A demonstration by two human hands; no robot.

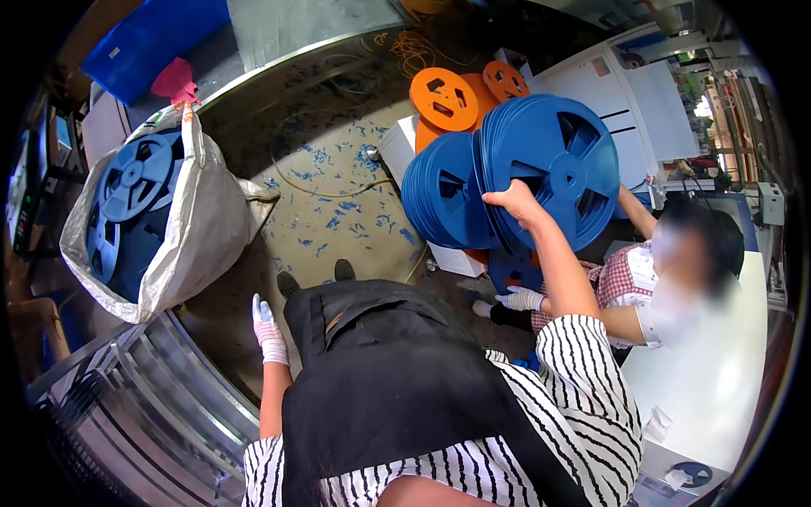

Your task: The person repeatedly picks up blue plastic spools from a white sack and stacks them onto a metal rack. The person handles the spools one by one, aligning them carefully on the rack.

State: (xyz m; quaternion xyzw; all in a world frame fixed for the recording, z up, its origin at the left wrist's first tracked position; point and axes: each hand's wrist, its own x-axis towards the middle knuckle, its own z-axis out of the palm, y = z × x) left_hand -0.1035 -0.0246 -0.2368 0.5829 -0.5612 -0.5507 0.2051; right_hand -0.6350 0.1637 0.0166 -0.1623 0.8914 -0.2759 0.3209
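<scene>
Striped black-and-white sleeves, dark apron, seemingly a white glove (267,331).

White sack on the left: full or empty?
Nearly full. The white sack gapes open, and blue reels are stacked inside close to its rim.

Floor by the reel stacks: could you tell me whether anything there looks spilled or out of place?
Yes. Small blue fragments are scattered across the floor between the white sack of blue reels and the blue reel stack that the right hand grips, and a loose yellow cord trails through them.
</scene>
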